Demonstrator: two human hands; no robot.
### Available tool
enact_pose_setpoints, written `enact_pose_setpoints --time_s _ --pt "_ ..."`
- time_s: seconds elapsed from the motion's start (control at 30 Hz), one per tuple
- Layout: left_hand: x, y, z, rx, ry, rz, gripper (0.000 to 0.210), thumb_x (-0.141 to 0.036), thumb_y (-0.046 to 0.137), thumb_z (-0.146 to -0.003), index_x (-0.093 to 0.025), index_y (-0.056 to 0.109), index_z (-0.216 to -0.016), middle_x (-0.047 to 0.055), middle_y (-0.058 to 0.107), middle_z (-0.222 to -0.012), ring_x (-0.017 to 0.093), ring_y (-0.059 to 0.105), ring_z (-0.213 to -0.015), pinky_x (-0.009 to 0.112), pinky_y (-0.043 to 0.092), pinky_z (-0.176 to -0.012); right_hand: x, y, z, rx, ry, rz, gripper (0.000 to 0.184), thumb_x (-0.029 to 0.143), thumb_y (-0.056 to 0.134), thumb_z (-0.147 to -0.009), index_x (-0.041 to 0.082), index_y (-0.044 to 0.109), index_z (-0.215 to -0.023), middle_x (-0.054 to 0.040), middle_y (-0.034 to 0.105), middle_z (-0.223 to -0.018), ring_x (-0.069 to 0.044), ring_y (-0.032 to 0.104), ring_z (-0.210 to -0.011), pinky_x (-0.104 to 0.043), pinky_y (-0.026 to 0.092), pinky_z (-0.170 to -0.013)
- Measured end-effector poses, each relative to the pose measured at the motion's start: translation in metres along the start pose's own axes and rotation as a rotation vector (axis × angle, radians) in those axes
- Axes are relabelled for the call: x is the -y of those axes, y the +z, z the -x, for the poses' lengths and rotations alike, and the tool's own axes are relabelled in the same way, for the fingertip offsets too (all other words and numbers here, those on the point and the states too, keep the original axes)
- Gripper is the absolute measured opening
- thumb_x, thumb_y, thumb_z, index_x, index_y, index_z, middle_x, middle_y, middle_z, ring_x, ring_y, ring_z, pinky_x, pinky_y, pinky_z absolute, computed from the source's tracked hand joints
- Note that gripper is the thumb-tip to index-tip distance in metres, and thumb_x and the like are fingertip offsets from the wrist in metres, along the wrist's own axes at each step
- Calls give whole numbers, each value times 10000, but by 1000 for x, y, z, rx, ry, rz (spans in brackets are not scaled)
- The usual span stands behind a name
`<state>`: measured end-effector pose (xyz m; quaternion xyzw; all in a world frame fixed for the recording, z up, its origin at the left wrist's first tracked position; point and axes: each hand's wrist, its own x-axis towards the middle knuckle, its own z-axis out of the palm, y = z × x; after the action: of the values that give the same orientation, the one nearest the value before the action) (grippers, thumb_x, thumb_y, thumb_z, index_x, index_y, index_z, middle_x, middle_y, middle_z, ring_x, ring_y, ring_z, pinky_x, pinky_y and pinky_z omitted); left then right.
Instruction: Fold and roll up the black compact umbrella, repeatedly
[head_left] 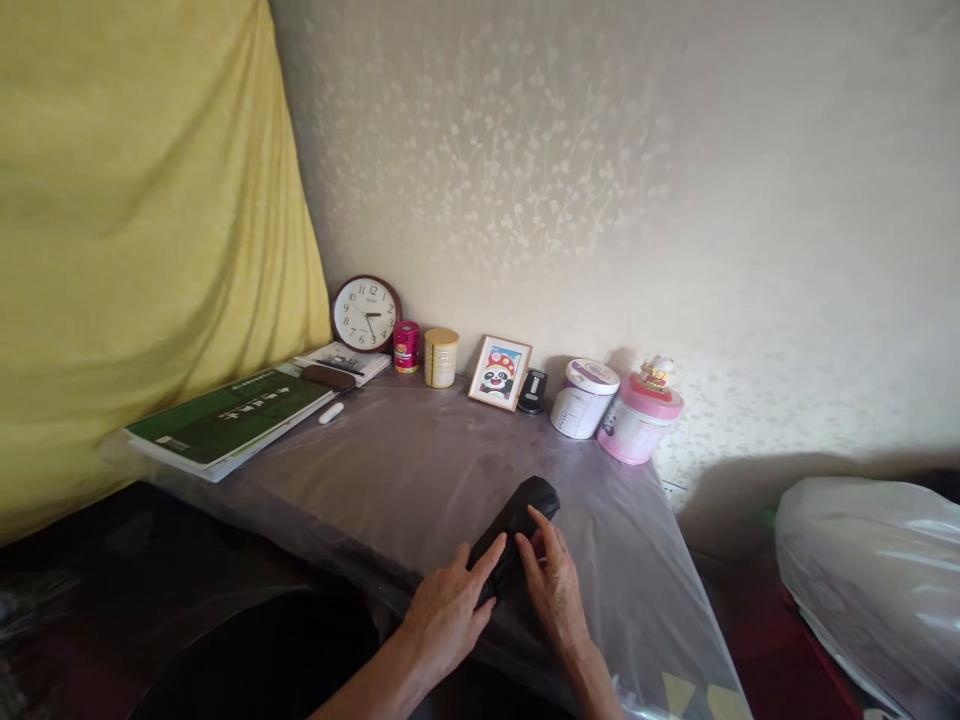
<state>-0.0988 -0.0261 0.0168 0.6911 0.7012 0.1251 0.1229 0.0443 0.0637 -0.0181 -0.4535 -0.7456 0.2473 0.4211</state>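
A black fabric roll, by its look a folded umbrella (533,491), lies slantwise over the near part of the table. My left hand (450,612) grips its near end, the index finger stretched along the top and the thumb below. On the right side, my right hand (553,575) has bent fingers pressed to the umbrella near its middle and far end. The fingertips are close together there, and whatever small part they pinch is hidden.
Plastic film covers the table (405,470). Along the wall stand a clock (367,314), a pink can (406,348), a yellow-lidded can (441,358), a panda picture frame (499,374) and two tubs (585,400). A green book (232,412) lies left, a plastic-wrapped bundle (870,570) right.
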Motion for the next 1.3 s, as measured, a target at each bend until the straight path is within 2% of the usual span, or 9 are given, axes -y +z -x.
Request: enact_pose_setpoints --time_s 0.1,0.23,0.3,0.5,0.77,0.93,1.13,1.2,1.3 --pt "0 2 0 -4 -5 -17 684 -259 475 -835 -398 86 -1380 94 541 -1125 230 668 -770 365 534 -682 2 -5 -4 84 -111 -65 258 331 478 -863 220 594 -1064 -60 589 -935 -148 588 -767 -262 501 -681" --pt "1 2 0 -6 3 -29 669 -260 468 -841 -396 96 -1380 95 548 -1101 238 667 -759 375 536 -664 4 -13 -10 86 -205 -130 131 308 526 -843 216 605 -893 -40 599 -851 -154 586 -779 -245 491 -658" --pt "2 3 0 -5 -2 -33 666 -257 473 -839 -402 107 -1377 94 550 -1096 235 668 -746 373 538 -656 3 -18 -11 118 -219 -148 101 291 528 -848 215 592 -870 -27 601 -823 -147 580 -759 -241 480 -659" --pt "0 4 0 6 -3 -51 609 -268 449 -856 -398 150 -1370 121 539 -1138 232 674 -742 372 540 -653 4 -37 -8 332 -231 -167 95 265 529 -860 229 615 -878 -14 601 -843 -141 579 -783 -246 463 -715" --pt "-4 6 1 31 -19 -105 595 -241 432 -855 -402 175 -1367 155 486 -1241 233 680 -738 361 540 -650 24 -30 -23 425 -147 -235 155 290 503 -862 212 627 -812 6 579 -751 -117 579 -664 -236 471 -662" --pt "-6 6 3 45 -23 -128 574 -235 418 -858 -400 199 -1362 169 475 -1269 236 679 -734 364 542 -639 26 -20 -34 463 -83 -202 205 322 479 -859 214 653 -846 -14 584 -817 -105 566 -613 -223 487 -589" --pt "-4 4 5 59 -66 -117 552 -257 400 -865 -229 218 -1386 158 494 -1262 214 663 -788 330 539 -690 29 -3 -43 383 -83 -62 106 217 576 -740 227 664 -797 2 553 -734 -105 539 -568 -209 467 -503" --pt "-2 4 6 56 -66 -84 580 -266 395 -864 -196 180 -1397 146 518 -1233 214 657 -801 328 535 -702 30 0 -45 368 -29 -95 120 224 592 -711 220 655 -813 6 558 -727 -99 529 -528 -211 458 -465" --pt "2 5 8 68 -73 -32 621 -280 399 -855 -183 132 -1407 148 493 -1270 225 647 -856 340 523 -743 28 1 -48 351 165 -281 199 346 571 -739 193 627 -853 26 558 -640 -83 489 -420 -210 426 -393"
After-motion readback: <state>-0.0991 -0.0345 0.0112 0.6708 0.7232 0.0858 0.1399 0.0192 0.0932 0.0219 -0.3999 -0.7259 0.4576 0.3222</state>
